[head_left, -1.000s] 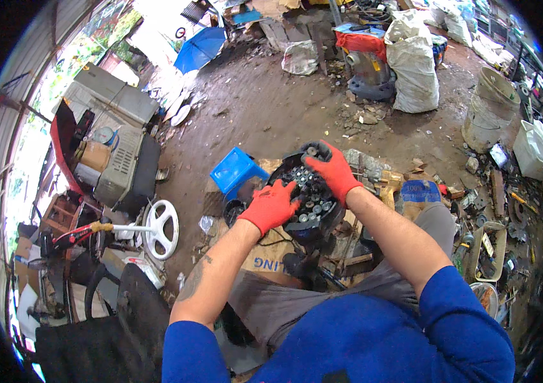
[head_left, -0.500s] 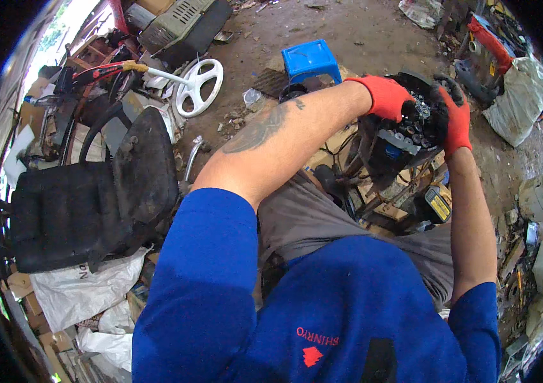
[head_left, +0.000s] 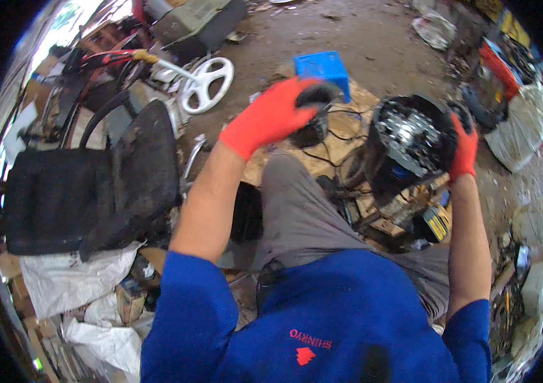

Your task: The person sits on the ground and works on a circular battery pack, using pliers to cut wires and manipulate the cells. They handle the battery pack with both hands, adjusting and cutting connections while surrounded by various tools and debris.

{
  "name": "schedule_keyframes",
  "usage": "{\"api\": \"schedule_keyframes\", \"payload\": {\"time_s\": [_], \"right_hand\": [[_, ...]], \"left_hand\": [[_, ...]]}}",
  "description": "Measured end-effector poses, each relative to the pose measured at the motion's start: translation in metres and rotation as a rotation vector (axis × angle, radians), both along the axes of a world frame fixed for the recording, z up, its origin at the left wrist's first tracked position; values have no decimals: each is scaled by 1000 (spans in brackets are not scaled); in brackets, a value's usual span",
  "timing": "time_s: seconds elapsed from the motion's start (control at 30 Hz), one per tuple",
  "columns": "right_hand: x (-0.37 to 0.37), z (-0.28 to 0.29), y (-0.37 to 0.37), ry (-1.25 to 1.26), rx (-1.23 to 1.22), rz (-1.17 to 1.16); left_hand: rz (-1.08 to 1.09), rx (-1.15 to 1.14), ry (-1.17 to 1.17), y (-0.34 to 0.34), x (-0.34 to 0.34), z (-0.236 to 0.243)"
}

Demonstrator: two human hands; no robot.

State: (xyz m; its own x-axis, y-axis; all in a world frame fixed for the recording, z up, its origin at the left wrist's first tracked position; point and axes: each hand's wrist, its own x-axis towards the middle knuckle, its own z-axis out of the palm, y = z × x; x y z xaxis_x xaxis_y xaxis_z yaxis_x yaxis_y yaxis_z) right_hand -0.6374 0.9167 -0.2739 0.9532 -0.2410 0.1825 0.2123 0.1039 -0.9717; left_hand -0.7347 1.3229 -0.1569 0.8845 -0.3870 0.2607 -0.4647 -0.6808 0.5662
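Across the left of the frame lies a black seat; right of centre is a black container.
Red-gloved and blurred, the left hand is at upper centre, apart from the container, fingers partly bent; whether it holds anything, I cannot tell. Just beyond it, toward the upper edge, sits a blue plastic box. At upper right, the right hand curls round the container's rim. Shiny metal pieces lie inside.

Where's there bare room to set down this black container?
Bare dirt ground lies beyond the blue plastic item, left of the farther pale sack. It's crowded below the black container, with wood scraps, and around the black seat.
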Motion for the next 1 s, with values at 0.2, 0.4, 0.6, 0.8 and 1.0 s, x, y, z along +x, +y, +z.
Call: {"api": "schedule_keyframes", "payload": {"time_s": [0.2, 0.4, 0.6, 0.8, 1.0], "right_hand": [[0, 2, 8, -59, 10, 110], [-16, 37, 44, -78, -36, 170], [-95, 98, 163, -218, -414, 356], [-141, 71, 246, -197, -437, 808], [-169, 107, 254, -739, -651, 854]], "left_hand": [[505, 446, 366, 135, -190, -116], [558, 410, 597, 127, -238, -183], [887, 517, 531, 108, -262, -177], [1128, 216, 539, 105, -286, -241], [890, 137, 169, 101, -271, -108]]}}
